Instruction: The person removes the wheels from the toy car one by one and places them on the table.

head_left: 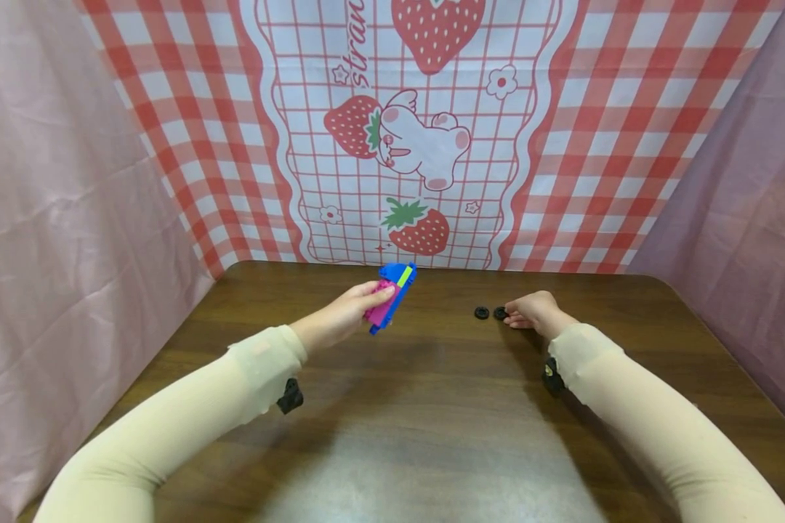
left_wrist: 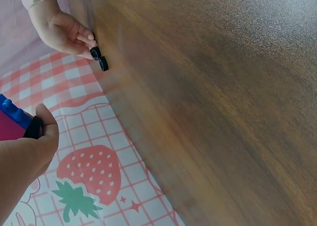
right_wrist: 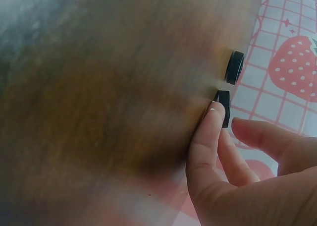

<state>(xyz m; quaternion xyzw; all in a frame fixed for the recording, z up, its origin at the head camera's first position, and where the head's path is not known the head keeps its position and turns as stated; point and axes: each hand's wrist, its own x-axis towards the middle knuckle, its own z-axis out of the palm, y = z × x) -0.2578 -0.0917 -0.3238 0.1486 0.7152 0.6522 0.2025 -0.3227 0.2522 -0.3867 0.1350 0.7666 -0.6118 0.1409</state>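
Left hand [head_left: 352, 308] grips toy [head_left: 385, 309]; right hand [head_left: 536, 312], half-open, at wheel [right_wrist: 226, 107] near table's [head_left: 425, 392] far edge; we judge: pickup, pinch needed.

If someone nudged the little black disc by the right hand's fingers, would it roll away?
The black disc lies flat on the table, so a nudge would probably slide it rather than roll it. Tipped onto its round edge, it might well roll. It is small next to the right hand, so it is likely light to lift.
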